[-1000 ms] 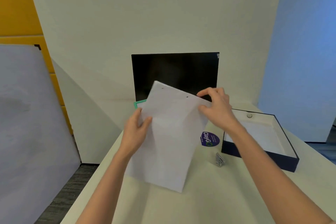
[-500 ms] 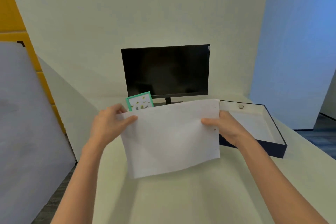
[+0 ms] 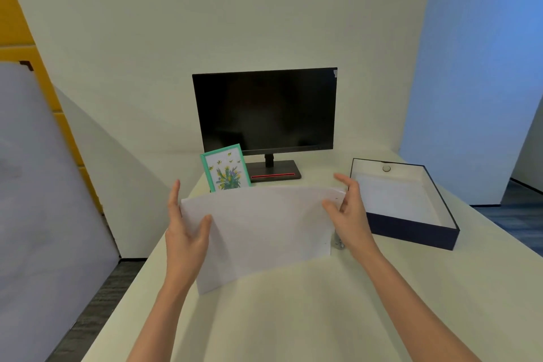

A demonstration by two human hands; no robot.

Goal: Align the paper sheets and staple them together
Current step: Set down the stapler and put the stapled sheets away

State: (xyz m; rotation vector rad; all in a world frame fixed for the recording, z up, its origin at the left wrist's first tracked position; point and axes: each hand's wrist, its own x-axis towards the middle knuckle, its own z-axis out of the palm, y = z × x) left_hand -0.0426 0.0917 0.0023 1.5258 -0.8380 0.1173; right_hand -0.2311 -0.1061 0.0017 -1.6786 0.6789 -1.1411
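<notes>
A stack of white paper sheets [image 3: 264, 232] stands on its long edge on the white table [image 3: 308, 317], held landscape between both hands. My left hand [image 3: 185, 235] presses the left short edge, thumb in front and fingers straight behind. On the right short edge rests my right hand [image 3: 349, 214], with the fingers spread and only loosely around the sheets. A small metallic item [image 3: 338, 241], possibly the stapler, peeks out just right of the sheets, mostly hidden by my right hand.
A black monitor [image 3: 264, 112] stands at the back of the table. A green-framed flower picture [image 3: 226, 169] leans before it, just behind the sheets. An open dark blue box [image 3: 411, 232] lies at the right. The table's left edge drops to the floor.
The sheets turned from a tilted portrait hold to landscape and came down with their lower edge on the table. Both hands shifted to the short edges and loosened their fingers.
</notes>
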